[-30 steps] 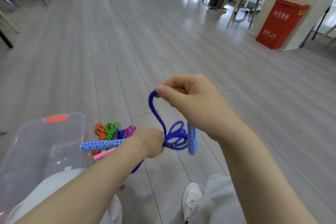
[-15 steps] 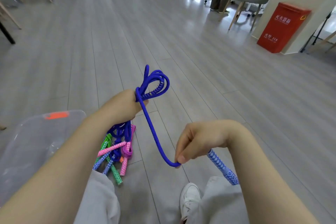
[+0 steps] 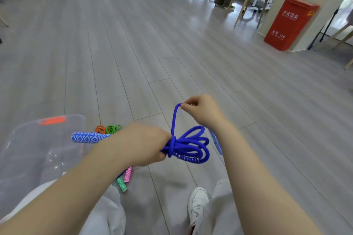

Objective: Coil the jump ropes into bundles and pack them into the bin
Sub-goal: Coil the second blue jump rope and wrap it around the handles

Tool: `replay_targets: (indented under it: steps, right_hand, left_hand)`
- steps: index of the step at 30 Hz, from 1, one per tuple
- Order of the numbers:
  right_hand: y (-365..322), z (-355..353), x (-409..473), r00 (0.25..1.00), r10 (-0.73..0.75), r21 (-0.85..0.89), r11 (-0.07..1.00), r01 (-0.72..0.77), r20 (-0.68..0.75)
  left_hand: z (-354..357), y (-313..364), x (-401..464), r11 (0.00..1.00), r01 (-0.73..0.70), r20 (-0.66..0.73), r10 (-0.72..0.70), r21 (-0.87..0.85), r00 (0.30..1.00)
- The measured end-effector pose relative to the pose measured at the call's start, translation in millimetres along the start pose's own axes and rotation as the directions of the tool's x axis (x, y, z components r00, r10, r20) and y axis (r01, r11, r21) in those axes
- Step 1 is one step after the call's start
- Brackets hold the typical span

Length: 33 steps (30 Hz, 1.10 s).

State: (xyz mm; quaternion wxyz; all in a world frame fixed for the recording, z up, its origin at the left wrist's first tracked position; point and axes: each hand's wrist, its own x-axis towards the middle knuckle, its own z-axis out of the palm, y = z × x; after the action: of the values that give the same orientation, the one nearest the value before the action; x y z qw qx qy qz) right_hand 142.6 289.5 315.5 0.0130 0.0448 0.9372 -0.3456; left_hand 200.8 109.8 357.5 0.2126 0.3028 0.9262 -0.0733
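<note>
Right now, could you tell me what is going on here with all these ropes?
A person is coiling a blue jump rope. The left hand grips the gathered loops, while the right hand pinches a raised strand above them. Other coloured ropes lie on the floor beside the clear plastic bin, partly hidden by the left arm.

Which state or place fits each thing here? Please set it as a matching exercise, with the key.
Things:
1. left hand
2. right hand
3. clear bin
4. red box

States or places:
A. stands on the floor by the pillar, far right
B. pinches one raised strand of the blue rope
C. sits on the floor at the near left
D. grips the gathered loops at their middle

Pairs: 1-D, 2-B, 3-C, 4-A
</note>
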Motion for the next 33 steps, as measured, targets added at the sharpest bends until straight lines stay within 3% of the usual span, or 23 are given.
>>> replay_targets:
  steps: [3, 6, 10, 14, 17, 20, 23, 26, 30, 33]
  right_hand:
    - [-15, -10, -8, 0.994, -0.084, 0.012, 0.996, 0.085, -0.065]
    - [-38, -15, -21, 0.989, -0.148, 0.015, 0.989, 0.148, -0.022]
    - [-57, -19, -42, 0.976, -0.205, 0.039, 0.978, 0.203, 0.072]
    - [-57, -20, -58, 0.936, -0.242, 0.113, 0.969, 0.220, 0.257]
    - [-50, -21, -62, 0.882, -0.246, 0.183, 0.965, 0.186, 0.401]
    - [-37, -17, -56, 0.827, -0.155, 0.231, 0.972, 0.032, 0.540]
    - [-24, 0, -44, 0.799, -0.057, 0.203, 0.976, -0.082, 0.599]
    - [-13, 16, -33, 0.841, -0.027, 0.177, 0.981, -0.083, 0.540]
    - [-4, 15, -31, 0.877, -0.101, 0.254, 0.967, -0.025, 0.470]
    - [1, 6, -29, 0.870, -0.124, 0.117, 0.990, 0.077, 0.478]
  left_hand:
    - [19, 4, 21, 0.990, 0.029, 0.058, -0.038, 0.140, 0.998]
    - [34, -2, 47, 0.982, 0.089, 0.071, -0.102, 0.165, 0.992]
    - [42, -24, 71, 0.971, 0.237, -0.045, -0.236, 0.014, 0.971]
    - [40, -45, 78, 0.912, 0.356, -0.123, -0.385, -0.204, 0.915]
    - [35, -61, 76, 0.885, 0.337, -0.174, -0.405, -0.321, 0.898]
    - [27, -70, 66, 0.834, 0.277, -0.230, -0.423, -0.478, 0.876]
    - [15, -68, 52, 0.822, 0.176, -0.315, -0.393, -0.542, 0.864]
    - [8, -58, 38, 0.875, 0.099, -0.332, -0.282, -0.474, 0.900]
    - [1, -45, 22, 0.935, -0.013, -0.251, -0.082, -0.355, 0.965]
    - [-1, -41, 12, 0.952, -0.029, -0.158, -0.020, -0.303, 0.987]
